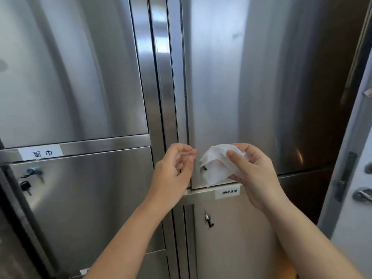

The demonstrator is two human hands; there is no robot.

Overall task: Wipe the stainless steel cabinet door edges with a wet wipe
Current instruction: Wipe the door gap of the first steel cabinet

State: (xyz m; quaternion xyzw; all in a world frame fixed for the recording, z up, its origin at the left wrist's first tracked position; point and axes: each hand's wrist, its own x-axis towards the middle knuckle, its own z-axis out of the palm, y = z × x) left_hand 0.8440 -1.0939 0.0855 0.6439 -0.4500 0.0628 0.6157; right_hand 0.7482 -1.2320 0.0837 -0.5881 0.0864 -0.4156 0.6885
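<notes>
Preparation stage, by the look of it: wet wipe (pixel 218 167) bunched loosely in the right hand (pixel 255 172), pinched between thumb on top and fingers beneath, held just in front of the lower left corner of the upper right cabinet door (pixel 251 77), not clearly pressed to the steel yet. Just left of it, the left hand (pixel 172 170), near the door's vertical edge (pixel 190 117), fingers loosely curled, narrow gap to the thumb, holding nothing.

To do the step well: fold the wipe into a flat pad, clean damp face outward, with help from the free left hand. Wrap the pad over the fingertips, press into the seam between door and centre post (pixel 159 87), then run along the edge in one long stroke, top to bottom. Turn to a fresh face once soiled. Go round the small key (pixel 203 168) half hidden behind the wipe rather than over it, to avoid snagging or turning it. Likely hard part: reaching into the narrow groove without leaving streaks on the reflective face.

Writing: white label (pixel 41 153) on the horizontal rail at left, reading 面巾; smaller label (pixel 227 193) on the rail below the right door, just beneath the wipe, reading 1.35M小床单. No brand marks legible anywhere. At far left, a blue-capped key (pixel 32 171) and a black key (pixel 26 186), both unmarked.
</notes>
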